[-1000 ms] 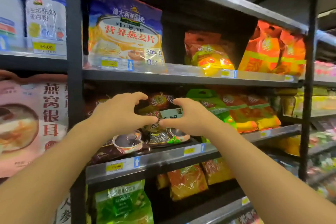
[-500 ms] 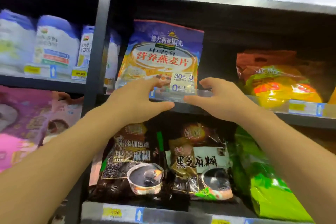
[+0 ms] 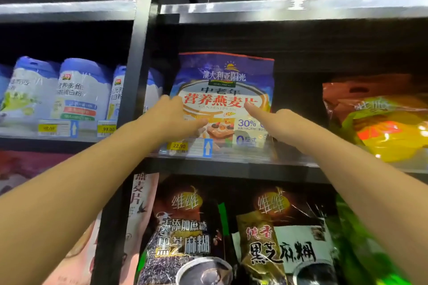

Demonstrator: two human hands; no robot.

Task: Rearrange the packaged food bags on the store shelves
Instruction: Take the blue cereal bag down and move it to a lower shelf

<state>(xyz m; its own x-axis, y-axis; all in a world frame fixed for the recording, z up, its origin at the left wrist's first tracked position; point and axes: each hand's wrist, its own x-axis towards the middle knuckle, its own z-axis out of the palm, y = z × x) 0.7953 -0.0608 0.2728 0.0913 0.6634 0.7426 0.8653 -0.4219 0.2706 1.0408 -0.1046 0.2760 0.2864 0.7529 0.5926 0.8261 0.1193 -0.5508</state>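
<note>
A blue and purple oatmeal bag (image 3: 227,76) stands upright on the upper shelf (image 3: 231,154), behind a clear price rail. My left hand (image 3: 176,115) is on the bag's left edge, with the thumb lying across the front. My right hand (image 3: 278,118) is at the bag's right edge, one digit pressed on the front over the red lettering. Both hands hold the bag between them. Their far fingers are hidden behind it.
White and blue powder bags (image 3: 81,92) stand left of the black upright post (image 3: 136,76). An orange and yellow bag (image 3: 382,127) lies to the right, with a dark gap between. Below stand two black sesame bags (image 3: 185,238) (image 3: 284,250) and a green bag (image 3: 361,250).
Both hands left the sesame bags on the lower shelf and rose to the shelf above. They now close on the oatmeal bag's two sides. The view has tilted upward.
</note>
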